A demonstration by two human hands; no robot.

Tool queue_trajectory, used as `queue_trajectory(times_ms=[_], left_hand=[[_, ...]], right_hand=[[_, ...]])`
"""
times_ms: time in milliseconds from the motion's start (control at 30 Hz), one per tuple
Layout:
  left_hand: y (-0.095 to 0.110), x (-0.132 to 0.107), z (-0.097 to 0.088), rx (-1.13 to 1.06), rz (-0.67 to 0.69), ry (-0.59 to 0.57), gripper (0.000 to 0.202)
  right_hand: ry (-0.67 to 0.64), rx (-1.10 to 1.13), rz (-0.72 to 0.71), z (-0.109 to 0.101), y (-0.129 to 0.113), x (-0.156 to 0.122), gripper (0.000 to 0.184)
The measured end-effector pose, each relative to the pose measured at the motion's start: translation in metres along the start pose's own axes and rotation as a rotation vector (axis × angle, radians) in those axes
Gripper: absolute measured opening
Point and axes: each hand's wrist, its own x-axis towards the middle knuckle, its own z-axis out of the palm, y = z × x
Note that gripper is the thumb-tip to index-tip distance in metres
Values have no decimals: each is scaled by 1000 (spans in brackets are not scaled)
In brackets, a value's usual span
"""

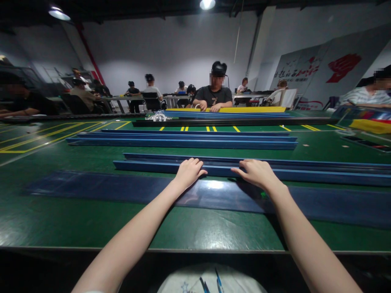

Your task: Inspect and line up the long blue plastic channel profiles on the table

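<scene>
A long blue channel strip (146, 166) with raised side walls lies across the table in front of me. My left hand (191, 171) is on its front wall, fingers curled over the top and thumb on the near side. Farther right, my right hand (256, 171) takes the same wall in the same way, its thumb pointing left. The fingertips of both hands are hidden inside the channel. Nearer to me, below my wrists, a flat translucent dark-blue strip (100, 185) lies on the green table.
Beyond lie more blue channel strips (183, 142) and a long black strip (232, 121). Across the table a person (214, 95) handles a yellow strip (250, 109). Clear crumpled plastic (159, 116) lies near the black strip. The green tabletop (76, 224) ends at a near edge before me.
</scene>
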Motion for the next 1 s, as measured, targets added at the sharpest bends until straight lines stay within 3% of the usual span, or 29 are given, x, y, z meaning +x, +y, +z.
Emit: queue_trajectory(times_ms=[300, 533, 667, 1000], left_hand=[[1, 1, -2, -10, -9, -6, 28], [1, 0, 0, -24, -11, -3, 28], [1, 0, 0, -21, -12, 1, 28], [1, 0, 0, -28, -10, 3, 30]], right_hand=[[206, 167, -161, 13, -15, 8, 25], [252, 225, -215, 21, -13, 11, 20], [165, 256, -235, 14, -11, 15, 24], [-203, 244, -296, -16, -7, 42, 17]])
